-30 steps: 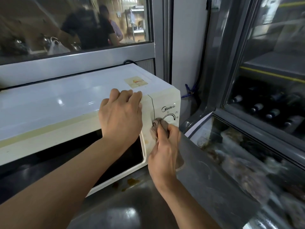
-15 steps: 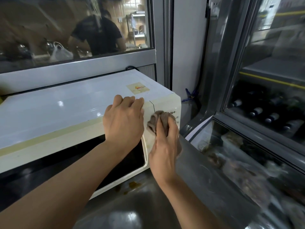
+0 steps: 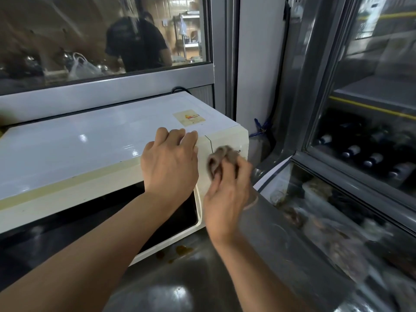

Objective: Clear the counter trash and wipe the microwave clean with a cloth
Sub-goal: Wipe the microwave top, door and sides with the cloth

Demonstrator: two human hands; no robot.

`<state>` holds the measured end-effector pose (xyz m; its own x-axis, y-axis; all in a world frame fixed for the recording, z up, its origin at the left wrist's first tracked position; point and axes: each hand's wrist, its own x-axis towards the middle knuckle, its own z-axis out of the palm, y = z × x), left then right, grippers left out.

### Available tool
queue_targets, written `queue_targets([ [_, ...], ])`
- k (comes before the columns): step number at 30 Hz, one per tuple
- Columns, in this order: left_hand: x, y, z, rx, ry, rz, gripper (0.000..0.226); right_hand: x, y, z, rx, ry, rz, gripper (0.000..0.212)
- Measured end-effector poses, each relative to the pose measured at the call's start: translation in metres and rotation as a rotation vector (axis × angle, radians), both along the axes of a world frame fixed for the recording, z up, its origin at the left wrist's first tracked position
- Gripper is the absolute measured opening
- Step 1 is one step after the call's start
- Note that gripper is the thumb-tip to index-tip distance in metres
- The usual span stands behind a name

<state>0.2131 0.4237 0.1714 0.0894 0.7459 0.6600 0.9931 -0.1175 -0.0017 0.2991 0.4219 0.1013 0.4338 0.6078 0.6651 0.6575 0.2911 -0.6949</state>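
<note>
cloth bunched in right hand grip

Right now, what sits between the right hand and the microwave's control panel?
In the head view, a bunched brown cloth lies between them: the right hand presses it against the microwave panel. The left hand rests beside it on the top front edge.

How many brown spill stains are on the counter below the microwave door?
2 that I can make out: a larger brown stain on the steel counter below the microwave door's corner, and a smaller one just left of it. The arms may hide more.
</note>
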Motion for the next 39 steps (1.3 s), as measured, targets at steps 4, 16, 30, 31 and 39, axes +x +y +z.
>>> queue_targets([
  [4, -0.001, -0.001, 0.0, -0.001, -0.001, -0.002, 0.025, 0.007, 0.001, 0.0, 0.014, -0.053, 0.049, 0.027],
  [16, 0.001, -0.001, -0.001, 0.008, 0.0, 0.006, 0.025, 0.057, 0.029, 0.005, -0.183, 0.316, -0.004, 0.019],
  [30, 0.0, 0.001, -0.004, 0.032, 0.039, 0.02, 0.025, 0.032, 0.016, -0.029, -0.028, 0.45, -0.031, 0.019],
  [31, 0.0, 0.001, -0.004, 0.038, 0.035, 0.022, 0.025, 0.024, 0.011, -0.033, 0.008, 0.433, -0.022, 0.017],
  [39, 0.0, 0.001, -0.006, 0.06, 0.029, 0.018, 0.025, 0.021, -0.004, -0.062, 0.071, 0.105, 0.185, 0.023],
])
